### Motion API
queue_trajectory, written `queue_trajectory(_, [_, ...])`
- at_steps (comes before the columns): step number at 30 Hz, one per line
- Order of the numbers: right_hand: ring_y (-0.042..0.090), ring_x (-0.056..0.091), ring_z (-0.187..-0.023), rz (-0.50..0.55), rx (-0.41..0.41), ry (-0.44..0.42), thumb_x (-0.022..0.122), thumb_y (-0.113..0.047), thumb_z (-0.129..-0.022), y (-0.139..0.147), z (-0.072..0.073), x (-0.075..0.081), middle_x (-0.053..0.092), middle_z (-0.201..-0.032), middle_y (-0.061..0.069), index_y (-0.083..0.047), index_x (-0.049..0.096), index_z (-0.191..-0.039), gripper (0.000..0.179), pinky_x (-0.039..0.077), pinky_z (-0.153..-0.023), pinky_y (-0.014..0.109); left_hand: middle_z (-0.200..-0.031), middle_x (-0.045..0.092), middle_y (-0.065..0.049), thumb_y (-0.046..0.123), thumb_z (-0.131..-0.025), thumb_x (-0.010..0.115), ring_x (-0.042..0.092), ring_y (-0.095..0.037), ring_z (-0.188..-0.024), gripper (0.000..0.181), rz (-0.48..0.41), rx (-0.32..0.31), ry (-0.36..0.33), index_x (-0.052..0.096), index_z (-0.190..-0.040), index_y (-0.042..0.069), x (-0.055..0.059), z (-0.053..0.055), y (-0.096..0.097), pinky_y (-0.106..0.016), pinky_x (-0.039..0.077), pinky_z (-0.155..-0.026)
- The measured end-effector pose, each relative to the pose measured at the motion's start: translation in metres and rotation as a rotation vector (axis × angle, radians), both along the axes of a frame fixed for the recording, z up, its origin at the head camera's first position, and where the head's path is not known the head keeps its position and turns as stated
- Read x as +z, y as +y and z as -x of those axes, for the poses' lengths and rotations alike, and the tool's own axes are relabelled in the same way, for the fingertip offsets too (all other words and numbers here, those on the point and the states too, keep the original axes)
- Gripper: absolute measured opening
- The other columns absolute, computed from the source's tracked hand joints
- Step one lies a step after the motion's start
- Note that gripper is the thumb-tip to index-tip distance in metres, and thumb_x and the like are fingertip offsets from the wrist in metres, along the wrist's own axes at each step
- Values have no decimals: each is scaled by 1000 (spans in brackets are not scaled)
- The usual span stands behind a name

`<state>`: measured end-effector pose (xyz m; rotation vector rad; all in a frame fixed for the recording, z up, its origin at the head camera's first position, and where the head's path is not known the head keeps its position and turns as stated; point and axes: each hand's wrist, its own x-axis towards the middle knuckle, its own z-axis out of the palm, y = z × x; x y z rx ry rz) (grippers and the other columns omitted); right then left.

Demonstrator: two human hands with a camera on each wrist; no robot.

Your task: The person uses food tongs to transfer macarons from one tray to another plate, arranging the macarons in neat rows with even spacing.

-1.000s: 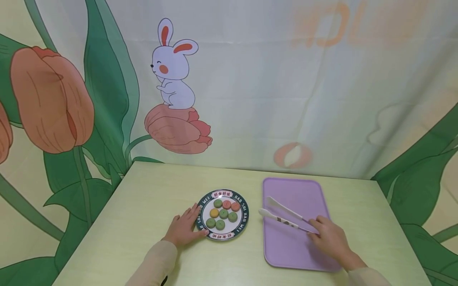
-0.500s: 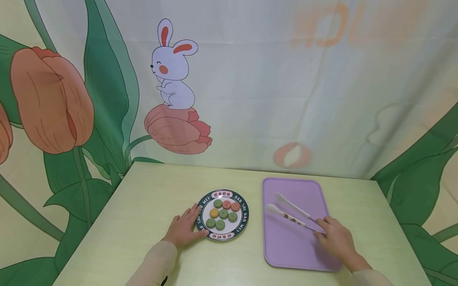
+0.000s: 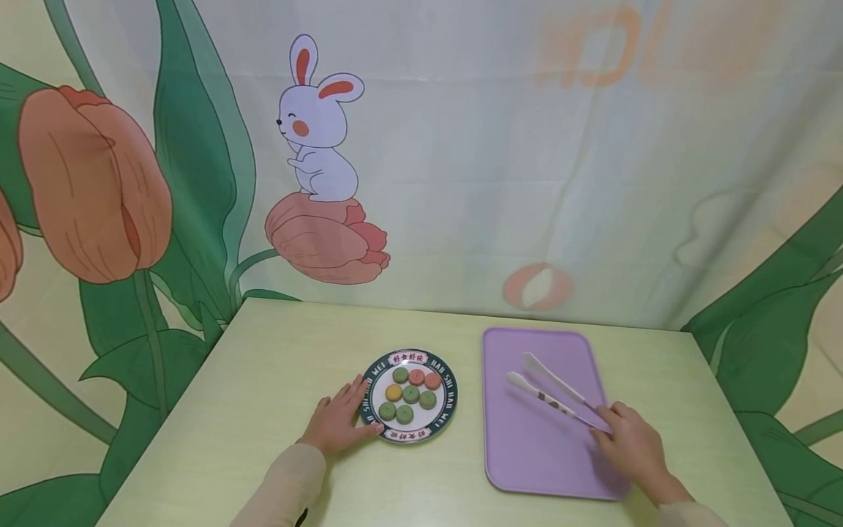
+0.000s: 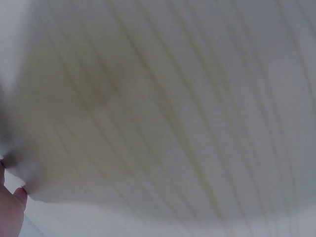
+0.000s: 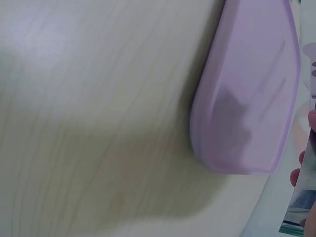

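A round plate (image 3: pixel 451 397) with a dark green lettered rim sits mid-table in the head view. On it lie several small round green pieces (image 3: pixel 411 395), a yellow one (image 3: pixel 394 393) and two pink ones (image 3: pixel 416 377), which look like toy sweets. My left hand (image 3: pixel 337 423) rests at the plate's left rim, fingers spread and thumb at the near edge. The right hand (image 3: pixel 634 445) grips the handle end of tongs (image 3: pixel 552 400) with white arms, whose tips stand apart over the purple tray (image 3: pixel 546 457). Nothing shows between those tips.
The pale wooden table (image 3: pixel 290 344) backs onto a printed cloth (image 3: pixel 448 183) with a rabbit and tulips. A strip of table separates plate and tray. In the right wrist view, the tray (image 5: pixel 256 98) casts a shadow along its edge.
My right hand has drawn the tongs to the right, so their tips moved from the tray's left edge to over its middle. The left hand and the plate stay put.
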<state>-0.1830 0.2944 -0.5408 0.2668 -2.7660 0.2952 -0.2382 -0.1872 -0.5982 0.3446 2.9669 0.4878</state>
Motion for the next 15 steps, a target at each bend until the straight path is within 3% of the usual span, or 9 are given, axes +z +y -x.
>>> queue_trajectory(4, [12,41,-59,6,-23,-40,72,-19,-67,4,-3,2,50,-73,2,-4,65,-98,36,31,-44,24,-149,16,1,80,-67,38,23,-27,-134,99,-1,0,-2,20,-142,18,0,0,0,-56,19,-104])
queue_trajectory(15, [11,40,-58,16,-49,-50,71,-20,-68,15,-6,-2,49,-73,2,-5,63,-96,33,29,-44,23,-149,16,0,79,-67,39,24,-28,-133,99,-5,-1,6,21,-142,17,-1,0,0,-57,20,-103])
